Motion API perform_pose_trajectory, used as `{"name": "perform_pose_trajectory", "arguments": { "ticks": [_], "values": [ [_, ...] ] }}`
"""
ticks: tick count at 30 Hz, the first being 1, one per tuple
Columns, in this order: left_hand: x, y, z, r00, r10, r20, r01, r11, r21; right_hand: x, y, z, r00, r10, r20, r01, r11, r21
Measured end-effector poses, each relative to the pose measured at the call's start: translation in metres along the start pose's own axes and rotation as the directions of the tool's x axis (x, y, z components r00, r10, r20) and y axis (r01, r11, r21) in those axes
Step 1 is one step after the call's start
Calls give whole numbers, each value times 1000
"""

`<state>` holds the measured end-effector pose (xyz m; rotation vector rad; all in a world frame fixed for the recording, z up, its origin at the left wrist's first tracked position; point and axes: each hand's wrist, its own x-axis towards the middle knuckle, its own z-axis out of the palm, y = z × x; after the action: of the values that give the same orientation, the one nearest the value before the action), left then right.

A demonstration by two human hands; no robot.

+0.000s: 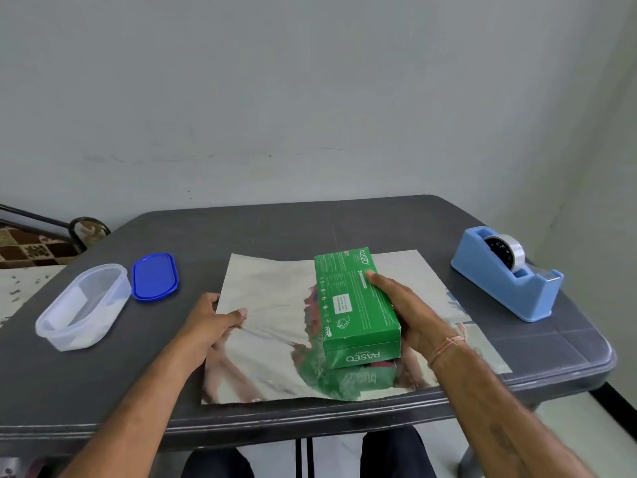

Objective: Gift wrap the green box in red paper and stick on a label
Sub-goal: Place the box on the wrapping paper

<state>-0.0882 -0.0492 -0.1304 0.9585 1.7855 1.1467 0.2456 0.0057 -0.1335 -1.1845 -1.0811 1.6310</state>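
Forearms (144, 384) extended from 6 o'clock over the near edge of the dark table (310, 229). The left hand (210, 319) pinched the 9 o'clock edge of the wrapping sheet (275, 305), thumb on top and fingers curled beneath. The sheet lay silver face up, with the red face presumably underneath. The right hand (410, 315) gripped the green box (355, 305) from its 3 o'clock side, thumb on the top face. The box stood over the right half of the sheet, its long axis running 12 to 6 o'clock; whether it rested fully on the sheet could not be determined. Risk assessment: the box sat off centre, so one flap could fall short on closing. The glossy sheet could slide or crease if the pinch pulled unevenly. Inventory: one box, one sheet, one blue tape dispenser (506, 281) at 2 o'clock, one clear container (82, 308) at 9 o'clock, one blue lid (155, 277) just beside it, two hands.
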Motion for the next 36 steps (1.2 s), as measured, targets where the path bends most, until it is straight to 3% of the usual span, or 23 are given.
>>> {"name": "perform_pose_trajectory", "arguments": {
  "ticks": [7, 19, 36],
  "values": [
    [-1, -9, -12, 997, 72, 31, -72, 997, 12, 1, -4, 18, 995, 35, -90, -33, 999, 27],
    [12, -13, -27, 995, 77, 63, -77, 997, -14, 5, -12, 23, 986, 26, -166, -22, 1000, 20],
    [4, -14, -26, 999, 35, -11, -35, 999, -13, 2, -9, 22, 976, 6, -216, -14, 999, -37]
  ]
}}
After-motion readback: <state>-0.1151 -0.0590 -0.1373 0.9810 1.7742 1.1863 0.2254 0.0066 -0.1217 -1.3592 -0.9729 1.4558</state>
